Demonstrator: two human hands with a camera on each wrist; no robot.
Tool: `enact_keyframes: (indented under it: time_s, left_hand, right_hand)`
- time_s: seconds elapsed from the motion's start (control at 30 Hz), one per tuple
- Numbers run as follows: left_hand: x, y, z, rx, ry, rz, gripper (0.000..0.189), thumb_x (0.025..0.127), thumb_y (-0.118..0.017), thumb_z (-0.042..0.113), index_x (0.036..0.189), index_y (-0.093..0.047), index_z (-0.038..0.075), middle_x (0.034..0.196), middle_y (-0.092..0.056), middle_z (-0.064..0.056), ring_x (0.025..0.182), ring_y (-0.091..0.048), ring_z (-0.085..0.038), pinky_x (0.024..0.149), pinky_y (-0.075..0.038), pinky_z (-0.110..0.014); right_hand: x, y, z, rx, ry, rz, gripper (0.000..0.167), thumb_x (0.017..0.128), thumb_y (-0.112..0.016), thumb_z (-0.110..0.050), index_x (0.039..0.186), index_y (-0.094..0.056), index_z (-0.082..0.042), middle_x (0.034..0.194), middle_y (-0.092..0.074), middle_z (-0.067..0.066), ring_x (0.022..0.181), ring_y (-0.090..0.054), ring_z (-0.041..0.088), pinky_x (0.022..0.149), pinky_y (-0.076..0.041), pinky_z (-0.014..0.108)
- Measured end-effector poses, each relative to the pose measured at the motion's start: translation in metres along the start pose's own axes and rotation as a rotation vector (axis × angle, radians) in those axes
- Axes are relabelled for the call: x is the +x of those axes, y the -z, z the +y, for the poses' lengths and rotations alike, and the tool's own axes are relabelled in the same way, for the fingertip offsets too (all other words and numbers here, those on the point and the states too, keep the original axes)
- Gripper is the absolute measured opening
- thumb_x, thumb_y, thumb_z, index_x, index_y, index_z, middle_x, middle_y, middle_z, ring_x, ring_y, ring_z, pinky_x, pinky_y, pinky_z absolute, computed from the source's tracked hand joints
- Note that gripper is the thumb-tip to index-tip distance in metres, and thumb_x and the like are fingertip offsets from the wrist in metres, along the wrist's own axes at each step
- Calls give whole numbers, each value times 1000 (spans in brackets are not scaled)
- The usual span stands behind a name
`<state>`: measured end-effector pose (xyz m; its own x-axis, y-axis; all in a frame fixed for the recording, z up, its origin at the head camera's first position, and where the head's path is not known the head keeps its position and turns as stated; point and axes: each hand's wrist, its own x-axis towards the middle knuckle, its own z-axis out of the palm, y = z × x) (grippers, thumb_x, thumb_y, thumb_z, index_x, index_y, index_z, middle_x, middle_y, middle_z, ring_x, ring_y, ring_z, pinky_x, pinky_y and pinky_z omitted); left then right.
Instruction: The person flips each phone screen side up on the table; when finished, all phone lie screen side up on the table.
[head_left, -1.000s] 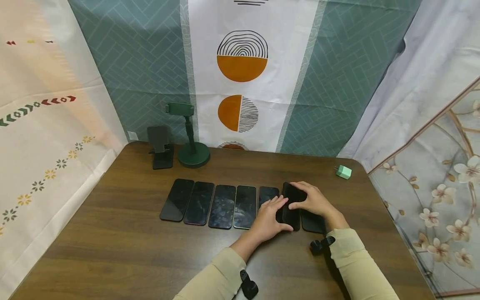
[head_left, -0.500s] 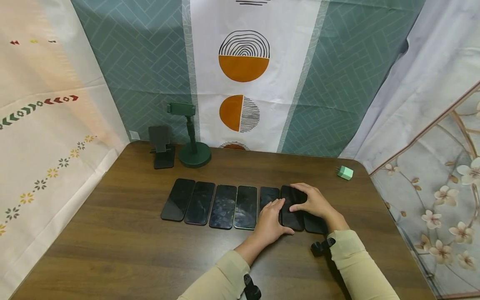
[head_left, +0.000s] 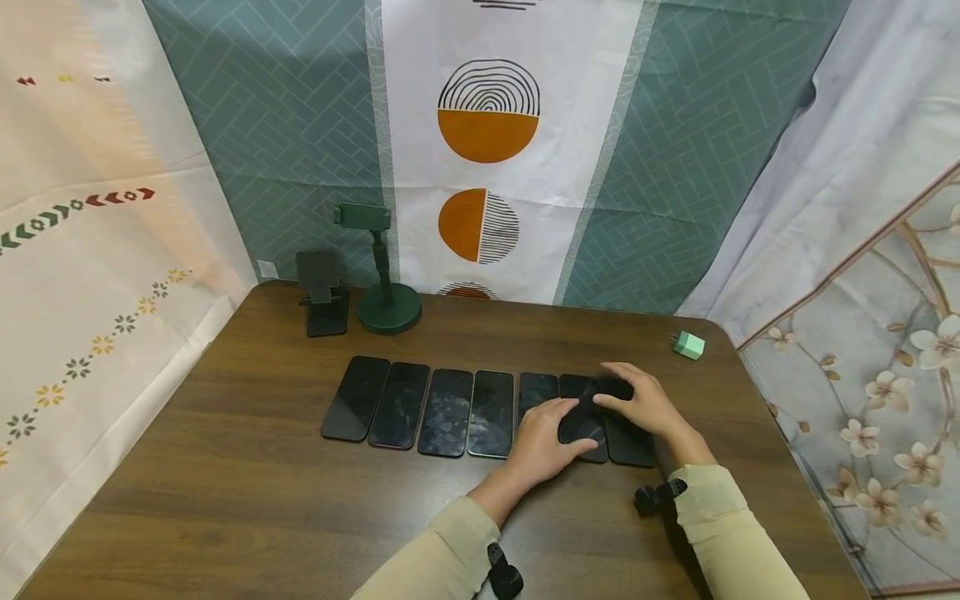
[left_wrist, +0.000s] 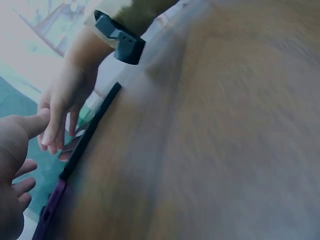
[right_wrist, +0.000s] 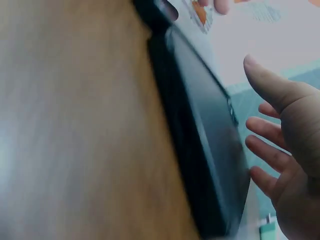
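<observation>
Several dark smartphones [head_left: 492, 415] lie side by side in a row on the brown table [head_left: 247, 500]. My left hand [head_left: 542, 440] hovers with spread fingers over the row's right part, partly covering two phones. Just right of it, my right hand [head_left: 645, 402] is above the rightmost phone [head_left: 630, 443], thumb and fingers apart and gripping nothing. Between the hands lies another black phone [head_left: 583, 432], its middle partly hidden. The right wrist view shows a thick black phone [right_wrist: 215, 125] beside my loose right fingers [right_wrist: 270, 152]. A purple-edged phone [left_wrist: 50, 210] appears near my left hand in the left wrist view.
A green round-based phone stand [head_left: 388, 308] and a black folding stand [head_left: 326, 300] are at the back left of the table. A mint-green charger plug [head_left: 687, 345] lies near the back right corner. Patterned cloths hang around the table.
The phone between my hands, tilted or raised one second ago, now lies flat in the row. My right hand has let go of it and moved right; my left hand has barely shifted.
</observation>
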<state>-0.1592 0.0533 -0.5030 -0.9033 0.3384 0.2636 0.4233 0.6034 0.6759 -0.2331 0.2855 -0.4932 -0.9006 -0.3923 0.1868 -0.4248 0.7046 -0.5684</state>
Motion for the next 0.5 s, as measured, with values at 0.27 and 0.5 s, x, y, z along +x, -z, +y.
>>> enact_keyframes:
  time_s: [0.27,0.5]
  left_hand:
    - [15,-14,16,-63,-34,-17,55,90,-76,44,133,-67,10,135,-65,-3,127,-59,-19,107,-46,-36]
    - [19,-27,23,-121,-23,-95,57,89,-77,43,135,-66,12,139,-62,-2,129,-56,-17,107,-46,-30]
  right_hand:
    - [-16,9,18,-44,-58,41,61,94,-75,-26,143,-53,2,137,-58,25,130,-50,46,105,-39,65]
    - [-23,17,23,-66,-120,-7,65,93,-76,-29,145,-51,1,143,-53,27,133,-46,50,106,-36,68]
